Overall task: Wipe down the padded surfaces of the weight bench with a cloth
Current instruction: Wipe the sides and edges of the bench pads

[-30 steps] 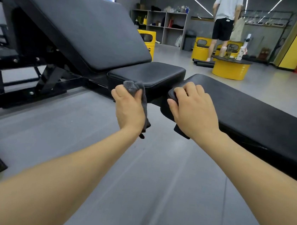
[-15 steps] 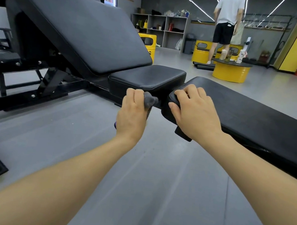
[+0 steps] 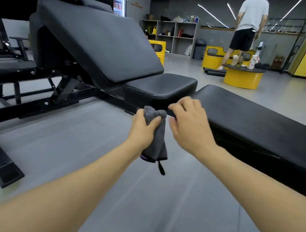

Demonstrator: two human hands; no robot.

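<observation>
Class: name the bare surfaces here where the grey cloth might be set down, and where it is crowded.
Free: the small black seat pad and the flat black bench pad right of the right hand. Crowded: their gap, where the left hand grips the grey cloth.

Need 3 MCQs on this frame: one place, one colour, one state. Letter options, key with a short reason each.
1. Where is the cloth?
A. left hand
B. draped on backrest
C. on floor

2. What colour is the round low table?
A. red
B. yellow
C. white

3. How is the backrest pad set?
A. flat
B. inclined
C. folded under

Key: 1 A, the left hand is closed round the bunched cloth, its tail hanging below. 2 B, its drum side is yellow under a dark top. 3 B, it slopes up from the seat pad.
</observation>
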